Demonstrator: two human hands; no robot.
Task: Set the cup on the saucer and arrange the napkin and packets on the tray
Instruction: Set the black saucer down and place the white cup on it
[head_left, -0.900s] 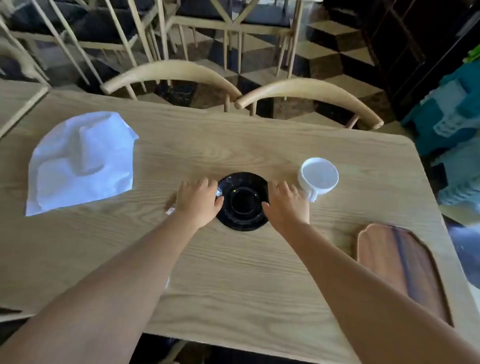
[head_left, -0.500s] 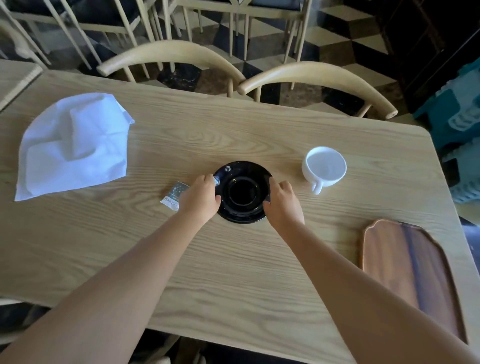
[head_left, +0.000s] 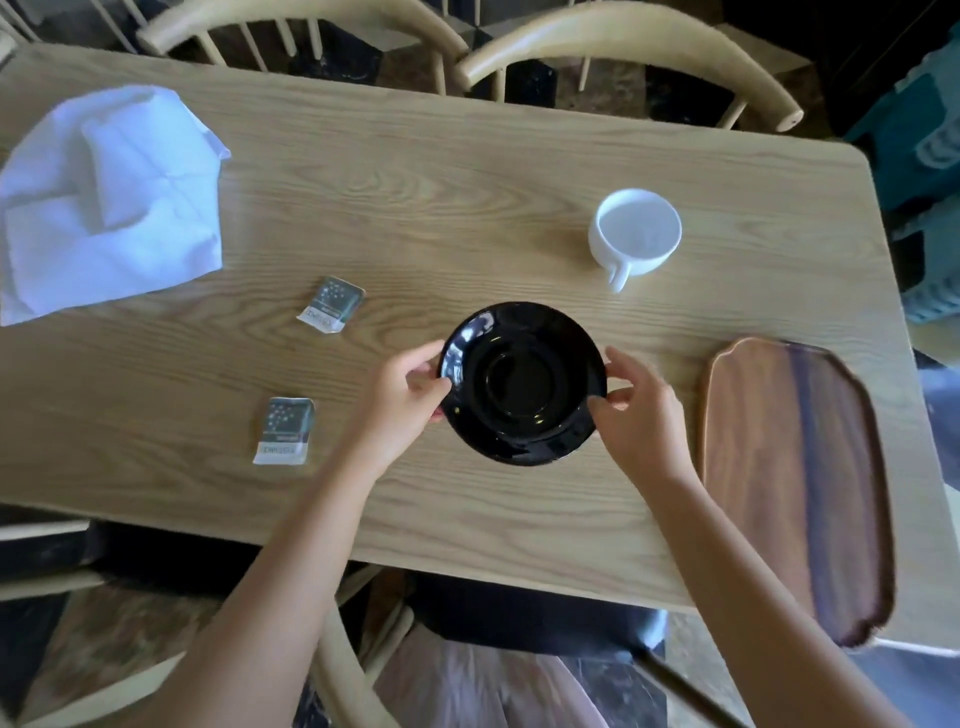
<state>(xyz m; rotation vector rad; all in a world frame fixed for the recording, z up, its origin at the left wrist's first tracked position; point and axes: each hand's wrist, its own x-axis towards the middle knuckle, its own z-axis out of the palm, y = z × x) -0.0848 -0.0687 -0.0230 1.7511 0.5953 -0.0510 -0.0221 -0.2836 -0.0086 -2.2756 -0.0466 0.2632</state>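
Observation:
A black saucer (head_left: 522, 384) is held above the wooden table, tilted a little toward me. My left hand (head_left: 402, 400) grips its left rim and my right hand (head_left: 631, 410) grips its right rim. A white cup (head_left: 636, 234) stands empty on the table beyond the saucer, handle toward me. Two small grey packets lie flat to the left: one packet (head_left: 332, 304) farther away, the other packet (head_left: 285, 431) nearer. A crumpled white napkin (head_left: 104, 197) lies at the far left. The brown wooden tray (head_left: 795, 478) rests at the right edge.
The light wood table (head_left: 415, 182) has two pale wooden chairs (head_left: 623, 47) tucked in on its far side. Another chair back (head_left: 337, 675) shows below the near edge. Teal crates (head_left: 930, 156) stand off the table at the right.
Both hands closed on the saucer's rim and lifted it off the table toward me and to the right. This uncovered the two packets.

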